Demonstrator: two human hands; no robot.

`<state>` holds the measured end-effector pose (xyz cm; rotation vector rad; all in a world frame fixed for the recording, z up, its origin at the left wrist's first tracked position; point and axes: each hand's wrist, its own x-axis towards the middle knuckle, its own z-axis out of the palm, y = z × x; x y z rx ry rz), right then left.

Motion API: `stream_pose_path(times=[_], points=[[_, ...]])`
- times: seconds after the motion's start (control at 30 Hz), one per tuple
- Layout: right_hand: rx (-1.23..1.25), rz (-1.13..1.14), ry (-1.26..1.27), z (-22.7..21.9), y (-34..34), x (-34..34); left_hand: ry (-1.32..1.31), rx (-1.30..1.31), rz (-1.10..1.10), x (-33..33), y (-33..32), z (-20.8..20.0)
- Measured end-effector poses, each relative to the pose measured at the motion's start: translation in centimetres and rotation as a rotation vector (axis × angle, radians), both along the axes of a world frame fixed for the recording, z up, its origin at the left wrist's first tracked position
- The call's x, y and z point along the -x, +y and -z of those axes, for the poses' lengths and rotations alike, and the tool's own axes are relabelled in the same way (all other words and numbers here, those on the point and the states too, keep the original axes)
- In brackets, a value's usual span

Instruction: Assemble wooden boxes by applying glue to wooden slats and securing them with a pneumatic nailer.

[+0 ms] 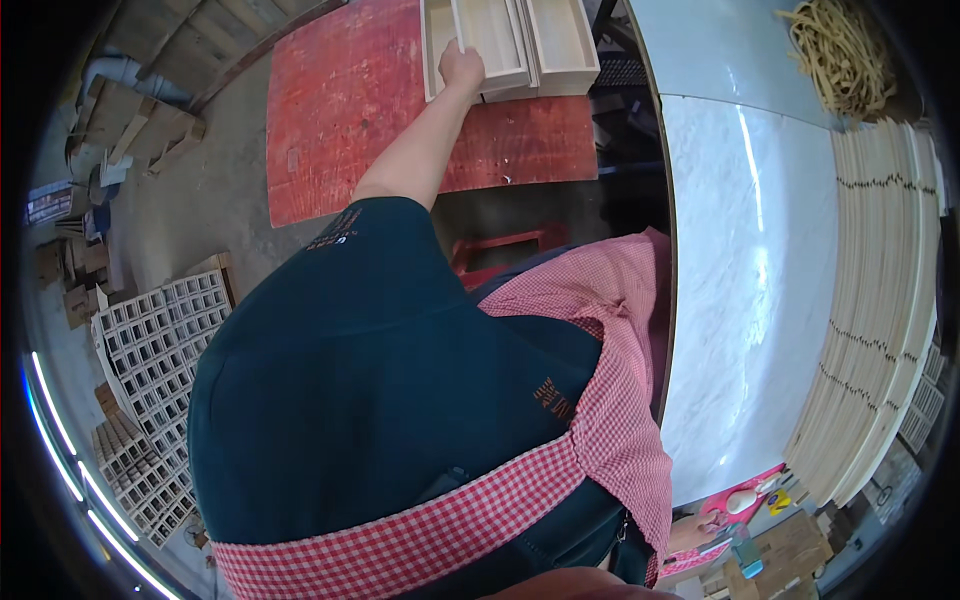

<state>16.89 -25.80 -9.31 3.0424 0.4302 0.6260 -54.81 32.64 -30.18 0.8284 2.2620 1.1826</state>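
Note:
My left arm stretches away over the red board. At its far edge my left hand (462,68) is closed on the near left part of a pale wooden box (492,40), with the fingers partly out of sight. A second pale wooden box (565,45) lies right beside it. Far off at the lower right, my right hand (705,527) shows only in part, close to a pink tray (745,505) with small items in it. Its fingers are too small and too covered to read.
The red board (345,110) has a worn surface, and a red stool (510,250) stands beneath it. On my right runs a glossy white table (740,300) bearing long stacked wooden strips (870,300) and a tan coiled bundle (842,55). Slatted pieces (165,340) are stacked at left.

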Motion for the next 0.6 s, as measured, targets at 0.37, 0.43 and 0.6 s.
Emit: stream_pose_path(times=[0.37, 0.43, 0.6], points=[[-0.192, -0.357, 0.232, -2.0, 10.0, 6.3, 0.152, 0.044, 0.067, -2.0, -0.7, 5.5], [-0.144, -0.274, 0.173, -2.0, 14.1, 8.2, 0.097, 0.095, 0.145, 0.8, -3.1, 2.6], [-0.346, -0.297, 0.149, -2.3, 16.4, 6.0, 0.163, 0.284, 0.154, 8.7, 1.7, 4.9]])
